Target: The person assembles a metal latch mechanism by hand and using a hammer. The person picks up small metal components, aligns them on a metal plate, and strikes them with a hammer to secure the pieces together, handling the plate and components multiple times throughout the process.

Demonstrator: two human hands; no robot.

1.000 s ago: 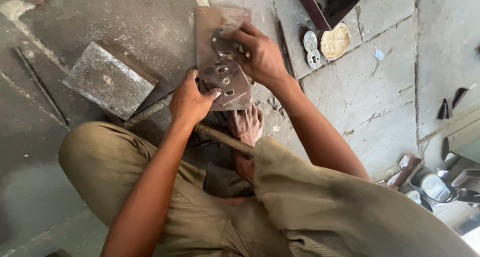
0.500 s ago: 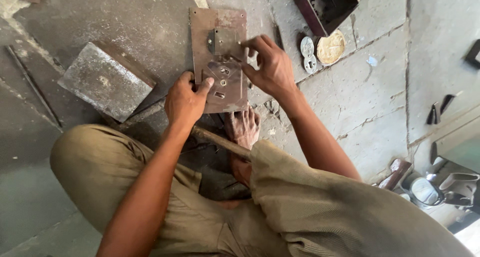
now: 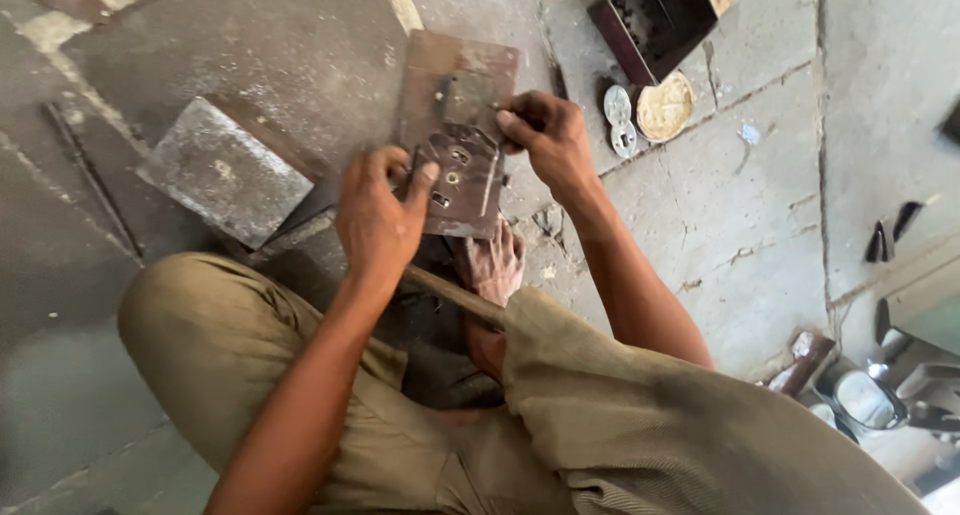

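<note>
Both hands gripped the rusty metal plate (image 3: pixel 455 125) on the concrete floor (image 3: pixel 740 205): left hand (image 3: pixel 378 215) closed on its near edge, right hand (image 3: pixel 540 140) pinching a fitting; aligning seemed underway, likely needing steady pressure

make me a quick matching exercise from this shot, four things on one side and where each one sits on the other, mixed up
Things:
1. metal plate
2. grey block
3. dark open box
4. round metal discs

Places:
A. top of the picture, above the round lid
B. on the floor left of the left hand
C. between both hands
D. on the floor right of the right hand

Pairs: 1-C, 2-B, 3-A, 4-D
</note>
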